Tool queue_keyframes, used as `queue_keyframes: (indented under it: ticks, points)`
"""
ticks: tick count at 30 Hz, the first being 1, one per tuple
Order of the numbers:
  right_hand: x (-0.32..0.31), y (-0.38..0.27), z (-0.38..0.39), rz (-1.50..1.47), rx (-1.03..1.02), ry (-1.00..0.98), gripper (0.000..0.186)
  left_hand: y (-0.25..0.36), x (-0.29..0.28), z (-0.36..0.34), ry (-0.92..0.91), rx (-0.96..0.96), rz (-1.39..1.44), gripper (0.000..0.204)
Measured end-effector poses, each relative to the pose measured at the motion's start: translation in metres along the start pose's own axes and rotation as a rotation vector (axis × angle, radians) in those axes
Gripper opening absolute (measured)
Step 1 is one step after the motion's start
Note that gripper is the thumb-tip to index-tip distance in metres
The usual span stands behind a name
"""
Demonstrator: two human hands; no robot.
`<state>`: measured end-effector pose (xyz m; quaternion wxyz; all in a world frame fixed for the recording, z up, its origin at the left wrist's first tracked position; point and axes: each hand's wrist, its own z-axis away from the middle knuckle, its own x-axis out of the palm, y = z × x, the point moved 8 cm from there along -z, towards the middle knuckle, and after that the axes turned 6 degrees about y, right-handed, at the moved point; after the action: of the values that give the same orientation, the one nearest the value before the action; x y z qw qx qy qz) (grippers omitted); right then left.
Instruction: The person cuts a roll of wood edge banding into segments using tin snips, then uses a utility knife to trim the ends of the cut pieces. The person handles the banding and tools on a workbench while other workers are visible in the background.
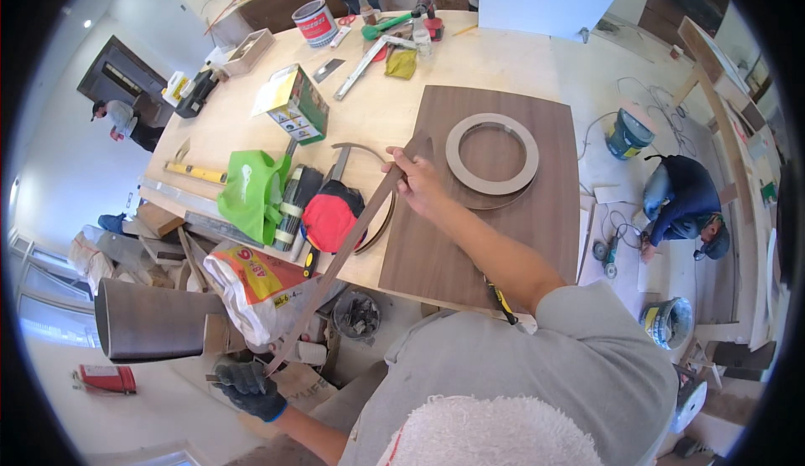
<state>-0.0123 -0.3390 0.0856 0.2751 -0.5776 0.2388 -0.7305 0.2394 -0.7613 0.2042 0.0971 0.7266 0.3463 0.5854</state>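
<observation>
A long, thin brown strip of edge banding (325, 288) runs slantwise between my two hands. My bare right hand (417, 183) pinches its upper end above the left edge of a brown wood-grain panel (436, 256). My left hand (250, 389), in a dark glove, closes around the lower end, off the table's near side; a short brown end sticks out past the fingers. On the panel lies a roll of edge banding (455, 154). Beneath the strip, a red and black pouch (334, 217) rests on the table, near a loose curved band.
The table (251, 51) also holds a green bag (251, 196), a box (300, 106), a paint can (315, 23), a level (195, 173) and a drill (428, 15). A bucket (356, 313) stands below its edge. One person (683, 198) crouches at right; others are farther off.
</observation>
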Motion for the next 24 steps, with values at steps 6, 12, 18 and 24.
queue_keyframes:
  ticks: [6, 12, 18, 24]
  points:
    - [-0.027, 0.028, -0.009, 0.084, -0.034, 0.002, 0.037, 0.029, -0.115, 0.057, 0.393, 0.111, 0.042, 0.032]
    - [-0.028, 0.048, 0.017, 0.485, -0.100, 0.032, 0.039, 0.035, -0.167, 0.107, 0.356, 0.157, 0.077, 0.037]
    - [-0.043, 0.036, 0.018, 0.724, -0.123, 0.142, 0.039, -0.001, -0.207, 0.140, 0.830, 0.180, -0.041, 0.044]
    - [-0.067, -0.001, 0.010, 0.350, -0.112, 0.172, 0.033, -0.018, -0.161, 0.078, 0.399, 0.139, 0.103, 0.037]
